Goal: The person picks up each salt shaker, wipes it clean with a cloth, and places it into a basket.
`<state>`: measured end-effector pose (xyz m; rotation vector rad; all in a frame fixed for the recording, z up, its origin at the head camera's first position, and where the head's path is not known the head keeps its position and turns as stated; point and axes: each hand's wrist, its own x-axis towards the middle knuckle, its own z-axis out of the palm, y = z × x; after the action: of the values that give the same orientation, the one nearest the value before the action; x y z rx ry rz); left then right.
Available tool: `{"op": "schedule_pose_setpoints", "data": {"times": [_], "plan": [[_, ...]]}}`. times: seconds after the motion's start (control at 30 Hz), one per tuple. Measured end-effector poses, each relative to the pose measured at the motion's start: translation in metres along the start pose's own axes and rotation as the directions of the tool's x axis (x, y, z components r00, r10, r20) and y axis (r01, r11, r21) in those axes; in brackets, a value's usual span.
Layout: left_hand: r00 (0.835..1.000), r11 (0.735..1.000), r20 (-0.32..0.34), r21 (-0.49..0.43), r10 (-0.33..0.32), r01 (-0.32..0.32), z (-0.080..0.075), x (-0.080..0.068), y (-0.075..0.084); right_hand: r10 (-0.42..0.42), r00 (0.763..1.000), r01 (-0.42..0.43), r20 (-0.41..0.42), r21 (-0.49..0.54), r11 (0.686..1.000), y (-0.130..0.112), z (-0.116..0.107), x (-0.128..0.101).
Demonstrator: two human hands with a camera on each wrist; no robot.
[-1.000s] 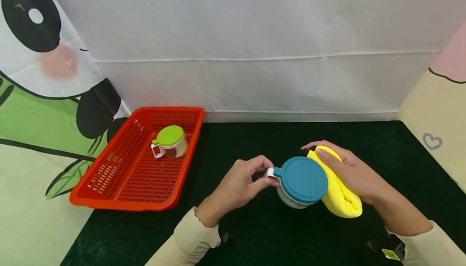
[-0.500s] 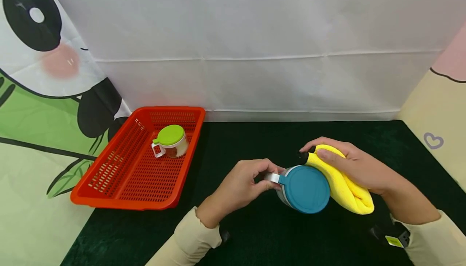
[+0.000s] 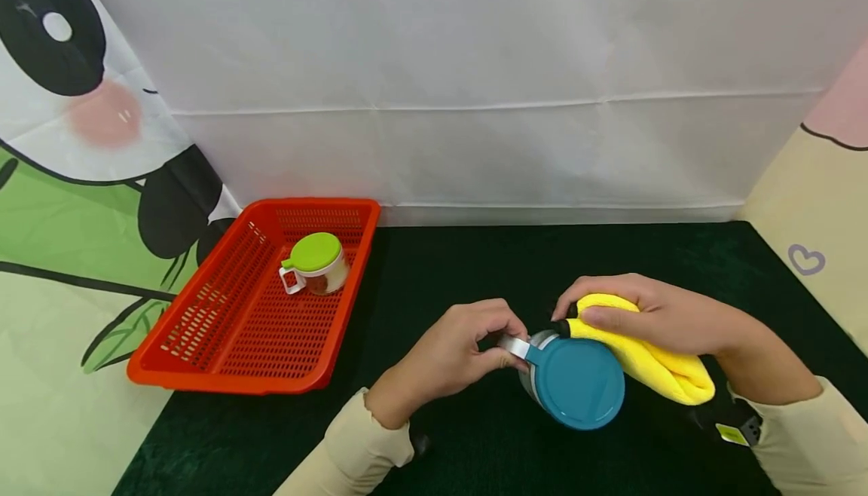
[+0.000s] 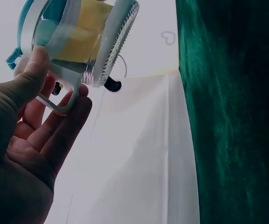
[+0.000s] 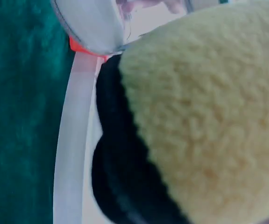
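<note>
1. Low over the dark green table cover (image 3: 475, 270), the left hand (image 3: 450, 356) pinches the white handle (image 3: 513, 346) of a clear glass jar with a teal lid (image 3: 578, 383), thumb on top and fingers curled beneath it.
2. Seen from the left wrist, the jar (image 4: 78, 42) is held off the table and tipped on its side, with the thumb (image 4: 29, 77) pressing the handle (image 4: 55, 95) against the fingers.
3. Against the far side of the jar, the right hand (image 3: 661, 319) holds a folded yellow cloth (image 3: 651, 364), fingers wrapped over the top of the fold.
4. From the right wrist the cloth (image 5: 204, 116) fills most of the frame, with the jar's glass (image 5: 90, 25) touching its upper edge; a black piece (image 5: 120, 177) sits beside the cloth, and I cannot tell what it is.
5. Well to the left, a red plastic basket (image 3: 224, 330) stands on the table by the white backdrop (image 3: 475, 66).
6. Inside it, at the far end, sits a second small jar with a green lid (image 3: 314, 262), upright, its white handle toward the left.
7. Left of the basket hangs a panda print (image 3: 68, 104).
</note>
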<state>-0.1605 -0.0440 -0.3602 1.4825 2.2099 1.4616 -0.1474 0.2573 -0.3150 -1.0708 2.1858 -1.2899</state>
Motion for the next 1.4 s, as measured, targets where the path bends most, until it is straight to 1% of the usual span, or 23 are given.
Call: {"op": "schedule_pose_setpoints", "data": {"times": [0.07, 0.2, 0.23, 0.3, 0.37, 0.43, 0.47, 0.5, 0.57, 0.7, 0.73, 0.8, 0.9, 0.97, 1.03, 1.13, 1.2, 1.27, 1.4], "plan": [[1.0, 1.0, 0.002, -0.003, 0.007, -0.007, 0.0, -0.001, 0.003, -0.003, 1.0, 0.004, 0.013, -0.014, 1.0, 0.002, 0.001, 0.003], [1.0, 1.0, 0.01, 0.006, 0.003, -0.003, -0.001, -0.001, 0.005, 0.105, 0.994, -0.105, 0.003, -0.019, 0.994, 0.014, 0.007, 0.01], [1.0, 1.0, 0.011, 0.007, 0.002, -0.002, -0.001, -0.001, 0.005, 0.119, 0.993, -0.119, 0.0, -0.028, 0.993, 0.015, 0.008, 0.011], [1.0, 1.0, 0.014, -0.003, -0.004, 0.004, -0.001, -0.001, 0.004, 0.099, 0.995, -0.099, 0.006, -0.026, 0.995, 0.011, 0.008, 0.01], [1.0, 1.0, 0.014, -0.021, -0.003, 0.003, -0.001, 0.0, 0.004, 0.028, 0.999, -0.027, 0.016, -0.027, 0.999, 0.002, 0.006, 0.006], [1.0, 1.0, 0.013, -0.029, 0.003, -0.003, -0.001, 0.001, 0.005, -0.04, 0.999, 0.04, 0.024, -0.024, 0.999, -0.004, 0.002, 0.003], [1.0, 0.999, 0.011, -0.031, 0.009, -0.009, -0.001, 0.001, 0.006, -0.066, 0.997, 0.067, 0.028, -0.019, 0.998, -0.005, 0.001, 0.002], [1.0, 0.999, 0.009, -0.028, 0.016, -0.016, -0.001, 0.001, 0.007, -0.074, 0.997, 0.075, 0.031, -0.015, 0.997, -0.006, 0.0, 0.002], [1.0, 0.999, 0.007, -0.023, 0.029, -0.028, -0.001, 0.0, 0.009, -0.043, 0.999, 0.044, 0.03, -0.017, 0.999, -0.002, 0.001, 0.004], [0.999, 0.999, -0.003, -0.037, 0.037, -0.037, -0.001, 0.0, 0.012, 0.073, 0.997, -0.073, 0.015, -0.018, 0.997, 0.009, 0.005, 0.009], [0.999, 0.999, -0.005, -0.041, 0.034, -0.034, -0.002, 0.0, 0.012, 0.091, 0.996, -0.09, 0.01, -0.022, 0.996, 0.01, 0.005, 0.01], [1.0, 0.999, -0.007, -0.046, 0.024, -0.024, -0.002, 0.0, 0.011, 0.078, 0.997, -0.078, 0.006, -0.021, 0.997, 0.009, 0.004, 0.009], [1.0, 0.999, 0.003, -0.044, 0.006, -0.006, -0.003, 0.0, 0.009, -0.02, 1.0, 0.02, 0.016, -0.016, 1.0, 0.002, 0.001, 0.004], [1.0, 0.999, 0.01, -0.039, 0.001, 0.0, -0.003, 0.0, 0.009, -0.065, 0.998, 0.065, 0.022, 0.003, 0.998, 0.0, -0.001, 0.002], [1.0, 0.999, 0.016, -0.041, 0.004, -0.003, -0.003, 0.0, 0.01, -0.055, 0.998, 0.055, 0.031, 0.016, 0.998, 0.002, 0.0, 0.004], [0.999, 0.998, 0.027, -0.057, 0.018, -0.017, -0.003, -0.001, 0.011, 0.04, 0.998, -0.041, 0.042, 0.032, 0.999, 0.011, 0.006, 0.011], [0.999, 0.998, 0.036, -0.065, 0.021, -0.019, -0.002, -0.001, 0.012, 0.077, 0.996, -0.079, 0.047, 0.027, 0.997, 0.015, 0.009, 0.014], [0.999, 0.998, 0.038, -0.063, 0.013, -0.011, -0.003, -0.001, 0.011, 0.06, 0.997, -0.062, 0.048, 0.026, 0.998, 0.015, 0.009, 0.014], [1.0, 0.998, 0.017, -0.065, -0.004, 0.005, -0.005, -0.002, 0.011, -0.05, 0.998, 0.049, 0.045, 0.032, 0.998, 0.005, 0.004, 0.011]]}}
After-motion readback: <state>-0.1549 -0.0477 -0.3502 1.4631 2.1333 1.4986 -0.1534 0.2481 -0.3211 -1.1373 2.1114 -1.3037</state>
